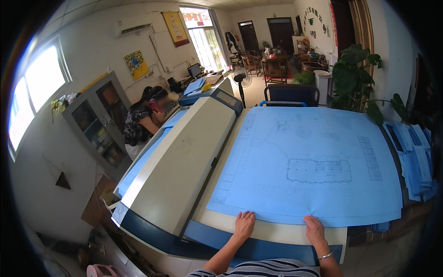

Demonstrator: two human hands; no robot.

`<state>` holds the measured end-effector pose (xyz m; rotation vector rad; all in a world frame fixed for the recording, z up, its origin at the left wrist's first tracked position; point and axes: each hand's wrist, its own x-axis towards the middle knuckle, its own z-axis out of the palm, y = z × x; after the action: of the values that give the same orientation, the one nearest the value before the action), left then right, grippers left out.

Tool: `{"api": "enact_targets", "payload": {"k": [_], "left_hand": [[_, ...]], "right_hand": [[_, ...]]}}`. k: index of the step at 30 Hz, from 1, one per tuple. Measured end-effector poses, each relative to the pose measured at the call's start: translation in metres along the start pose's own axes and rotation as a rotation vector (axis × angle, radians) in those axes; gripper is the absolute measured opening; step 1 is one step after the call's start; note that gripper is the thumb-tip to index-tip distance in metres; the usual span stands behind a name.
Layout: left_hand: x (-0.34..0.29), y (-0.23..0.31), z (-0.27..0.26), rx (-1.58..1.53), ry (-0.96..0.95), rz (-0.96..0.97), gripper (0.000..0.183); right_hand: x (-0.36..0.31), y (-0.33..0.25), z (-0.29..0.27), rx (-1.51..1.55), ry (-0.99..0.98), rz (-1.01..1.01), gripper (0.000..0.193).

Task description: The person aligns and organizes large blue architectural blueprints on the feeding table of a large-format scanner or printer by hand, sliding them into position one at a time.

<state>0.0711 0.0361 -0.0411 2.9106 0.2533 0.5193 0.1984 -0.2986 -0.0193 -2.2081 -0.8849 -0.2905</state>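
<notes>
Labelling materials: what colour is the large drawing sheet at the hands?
Drawing sheet: light blue, darker lines; head view.

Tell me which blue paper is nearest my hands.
The large flat sheet: your left hand and right hand are at its near edge. Folded papers lie right; left-side papers, beyond the housing.

Wearer's two hands point(245, 225), lower centre; one spread drawing point(300, 138), centre; one cream machine point(180, 161), left of centre; two yellow wall hangings point(136, 64), upper left.

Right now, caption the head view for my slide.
Left hand and right hand at a blue drawing sheet's near edge, on a beige machine.
</notes>
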Motion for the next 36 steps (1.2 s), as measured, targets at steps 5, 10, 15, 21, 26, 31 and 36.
{"api": "enact_targets", "payload": {"k": [5, 10, 15, 21, 26, 31, 36], "left_hand": [[0.0003, 0.0005, -0.0012, 0.009, -0.002, 0.008, 0.019], [-0.0003, 0.0000, -0.0017, 0.005, 0.002, 0.006, 0.018], [0.0014, 0.0025, -0.0037, 0.011, -0.016, 0.001, 0.018], [0.0006, 0.0001, -0.0035, 0.028, 0.006, 0.010, 0.018], [0.0015, 0.0020, -0.0027, 0.017, 0.002, -0.002, 0.018], [-0.0001, 0.0015, 0.0003, -0.025, 0.022, -0.004, 0.017], [0.0002, -0.0006, -0.0008, 0.018, 0.005, 0.000, 0.021]], "right_hand": [[-0.0020, 0.0023, 0.0022, -0.003, 0.000, 0.007, 0.023], [-0.0010, 0.0006, 0.0010, 0.004, -0.008, 0.015, 0.023], [-0.0022, 0.0044, 0.0004, 0.016, -0.018, 0.017, 0.022], [0.0001, 0.0027, -0.0028, 0.042, -0.044, 0.020, 0.021], [-0.0024, 0.0076, -0.0004, 0.029, -0.039, 0.013, 0.021], [-0.0020, 0.0049, -0.0026, 0.033, -0.034, -0.008, 0.021], [0.0007, -0.0004, -0.0062, 0.027, -0.037, -0.032, 0.025]]}}
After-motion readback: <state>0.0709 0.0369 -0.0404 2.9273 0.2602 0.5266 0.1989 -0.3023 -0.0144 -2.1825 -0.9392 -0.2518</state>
